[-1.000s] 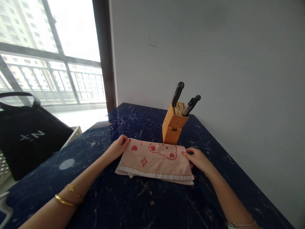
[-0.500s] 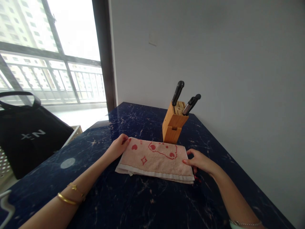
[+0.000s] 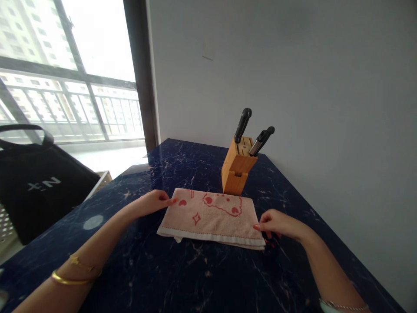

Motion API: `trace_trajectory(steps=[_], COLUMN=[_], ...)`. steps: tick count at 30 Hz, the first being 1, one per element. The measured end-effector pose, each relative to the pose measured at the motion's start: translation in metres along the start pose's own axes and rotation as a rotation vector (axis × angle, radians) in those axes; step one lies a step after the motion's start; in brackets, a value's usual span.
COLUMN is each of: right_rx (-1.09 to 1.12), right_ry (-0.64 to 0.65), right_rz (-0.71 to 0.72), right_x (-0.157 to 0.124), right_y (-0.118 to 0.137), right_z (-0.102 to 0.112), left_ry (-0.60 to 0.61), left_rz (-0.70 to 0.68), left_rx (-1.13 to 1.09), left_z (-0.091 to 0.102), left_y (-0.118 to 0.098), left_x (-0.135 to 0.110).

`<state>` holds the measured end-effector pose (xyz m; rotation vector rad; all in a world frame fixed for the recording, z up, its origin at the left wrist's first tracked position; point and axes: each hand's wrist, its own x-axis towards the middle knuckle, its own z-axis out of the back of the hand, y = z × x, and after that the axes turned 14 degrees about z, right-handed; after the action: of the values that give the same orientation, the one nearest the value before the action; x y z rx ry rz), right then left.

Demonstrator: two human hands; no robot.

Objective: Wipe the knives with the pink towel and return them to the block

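Observation:
A folded pink towel point(image 3: 215, 219) with red heart, star and outline prints lies flat on the dark blue marbled table point(image 3: 208, 278). Its near edge is white, and a small pale tag pokes out beneath it. My left hand point(image 3: 156, 202) is at the towel's left edge, fingers bent and fingertips pinched on the border. At the right edge, near the front corner, my right hand point(image 3: 273, 224) has its thumb on top of the cloth and the other fingers curled by the side. Something small and red, too dark to make out, shows beside that corner.
Just behind the towel stands a wooden knife block point(image 3: 237, 169) with black-handled knives point(image 3: 243, 126) in it. A black bag point(image 3: 42, 187) rests in a pale perforated basket point(image 3: 102, 178) left of the table. The grey wall point(image 3: 309, 108) runs along the right.
My left hand has slid down and slightly left along the towel's left edge. My right hand has moved a little toward me along the right edge. The towel has hardly moved.

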<state>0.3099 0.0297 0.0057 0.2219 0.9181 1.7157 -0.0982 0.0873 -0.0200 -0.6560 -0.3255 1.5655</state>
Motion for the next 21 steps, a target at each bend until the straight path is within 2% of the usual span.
trace_trajectory(steps=[6, 10, 12, 14, 17, 21], right_rx=[-0.066, -0.073, -0.064, -0.054, -0.039, -0.012], right_ry=[0.065, 0.089, 0.069, 0.006, -0.159, -0.345], right_rz=[0.030, 0.040, 0.024, 0.002, 0.020, 0.125], right_x=[0.000, 0.002, 0.002, 0.002, 0.003, 0.009], right_y=[-0.004, -0.009, -0.008, -0.006, 0.000, 0.003], right_z=[0.000, -0.001, -0.001, 0.000, 0.002, 0.000], left_ry=[0.244, 0.304, 0.247, 0.097, -0.131, -0.196], left_rz=[-0.037, -0.060, -0.059, -0.065, -0.122, -0.136], left_rx=[-0.006, -0.005, -0.011, -0.048, -0.095, -0.001], left_z=[0.008, 0.008, 0.007, 0.007, 0.008, 0.007], left_y=[-0.001, 0.000, 0.000, -0.002, -0.009, -0.018], left_x=[-0.012, -0.014, -0.013, -0.012, -0.012, -0.012])
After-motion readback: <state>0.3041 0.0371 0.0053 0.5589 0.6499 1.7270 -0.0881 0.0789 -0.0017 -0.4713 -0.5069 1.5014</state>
